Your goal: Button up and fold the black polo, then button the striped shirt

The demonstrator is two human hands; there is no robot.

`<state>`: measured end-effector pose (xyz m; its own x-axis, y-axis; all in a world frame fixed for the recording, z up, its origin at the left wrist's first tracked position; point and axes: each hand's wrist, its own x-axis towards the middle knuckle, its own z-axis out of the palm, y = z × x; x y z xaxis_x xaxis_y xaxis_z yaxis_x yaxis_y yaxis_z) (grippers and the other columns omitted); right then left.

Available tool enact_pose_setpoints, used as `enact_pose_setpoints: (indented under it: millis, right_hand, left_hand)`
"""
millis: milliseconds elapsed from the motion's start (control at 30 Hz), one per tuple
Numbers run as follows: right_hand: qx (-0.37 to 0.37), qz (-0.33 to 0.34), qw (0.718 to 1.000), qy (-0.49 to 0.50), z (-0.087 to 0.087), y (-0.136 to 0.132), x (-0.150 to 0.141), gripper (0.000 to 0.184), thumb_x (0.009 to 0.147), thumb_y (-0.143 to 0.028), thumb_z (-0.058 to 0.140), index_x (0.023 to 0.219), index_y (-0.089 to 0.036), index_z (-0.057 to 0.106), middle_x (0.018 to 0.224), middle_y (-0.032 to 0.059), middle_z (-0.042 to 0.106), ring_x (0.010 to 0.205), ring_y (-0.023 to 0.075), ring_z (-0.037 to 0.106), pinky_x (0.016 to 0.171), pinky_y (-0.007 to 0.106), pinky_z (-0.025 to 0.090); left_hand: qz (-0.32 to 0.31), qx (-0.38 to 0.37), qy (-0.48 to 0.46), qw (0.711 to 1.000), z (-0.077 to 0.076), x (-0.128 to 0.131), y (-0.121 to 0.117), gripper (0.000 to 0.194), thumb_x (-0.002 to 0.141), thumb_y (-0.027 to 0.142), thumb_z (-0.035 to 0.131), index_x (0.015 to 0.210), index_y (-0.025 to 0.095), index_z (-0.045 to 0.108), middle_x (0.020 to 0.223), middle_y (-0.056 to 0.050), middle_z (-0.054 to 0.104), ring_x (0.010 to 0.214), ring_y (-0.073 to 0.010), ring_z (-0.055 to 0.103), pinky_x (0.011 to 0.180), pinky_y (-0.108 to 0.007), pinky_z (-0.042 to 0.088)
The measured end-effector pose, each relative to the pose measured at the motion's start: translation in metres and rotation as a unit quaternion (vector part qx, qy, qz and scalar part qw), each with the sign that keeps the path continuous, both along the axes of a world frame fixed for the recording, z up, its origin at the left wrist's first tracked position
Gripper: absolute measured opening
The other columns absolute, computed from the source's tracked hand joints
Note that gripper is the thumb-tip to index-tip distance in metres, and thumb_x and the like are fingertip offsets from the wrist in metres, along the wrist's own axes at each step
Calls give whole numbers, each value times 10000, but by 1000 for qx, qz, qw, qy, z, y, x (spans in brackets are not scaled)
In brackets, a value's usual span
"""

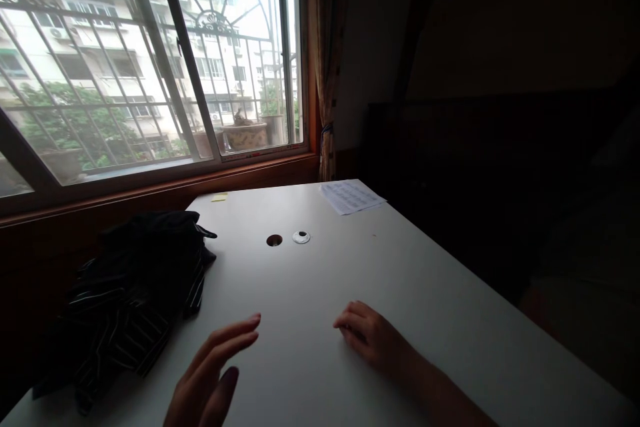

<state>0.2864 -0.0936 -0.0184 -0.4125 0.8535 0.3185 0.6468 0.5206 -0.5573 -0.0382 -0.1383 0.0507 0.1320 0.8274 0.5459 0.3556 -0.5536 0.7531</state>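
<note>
My left hand (pixel 213 367) is raised above the near part of the white table (pixel 300 293), fingers stretched forward and thumb apart from them. It holds nothing. To its left lies a heap of black cloth with pale stripes (pixel 145 293), not touched by the hand. My right hand (pixel 367 333) is low over the table or resting on it, palm down. Its fingers are loosely bent, with a dark gap between them and the thumb, and no object shows in it. Beyond both hands, a round hole (pixel 274 240) in the tabletop has a small white disc-shaped cover (pixel 301 237) beside it.
Printed paper sheets (pixel 353 196) lie at the far right corner of the table. A yellow slip (pixel 219 197) is near its far left edge. Behind stands a barred sliding window (pixel 175 60) with a curtain (pixel 327 67) at its side. The right side of the room is very dark.
</note>
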Motion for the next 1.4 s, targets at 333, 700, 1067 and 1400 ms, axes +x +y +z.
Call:
enact_pose_setpoints:
  millis: [333,700,1067,1400]
  right_hand:
    - [-37,66,989,-130,21,3,-8,634,883,-472,628,1448,-236,463,1499,94,457,1351,273,446,1132,422,384]
    - [-51,105,972,-206,9,60,-41,978,837,-760,462,1571,-184,170,1635,108,99,1504,324,93,1223,508,80]
    - [-76,140,966,-204,-4,70,-47,990,849,-778,400,1574,-177,95,1634,97,61,1511,292,43,1225,470,-18]
    - [-59,144,965,-212,-8,71,-47,957,871,-773,353,1574,-185,78,1634,87,34,1512,287,24,1226,479,-7]
  left_hand:
    - [-100,72,472,873,-53,-32,63,763,964,488,486,1573,270,82,1617,-78,198,1476,-319,208,1157,-558,295]
    - [-164,43,528,832,-76,11,140,881,912,716,348,1568,258,-21,1630,-90,31,1500,-338,46,1190,-601,144]
    - [-178,23,535,825,-85,11,136,920,884,760,332,1552,281,-81,1624,-62,29,1500,-336,73,1208,-567,61]
    - [-178,27,536,825,-82,13,133,919,891,751,334,1553,272,-87,1623,-80,17,1501,-339,58,1203,-574,64]
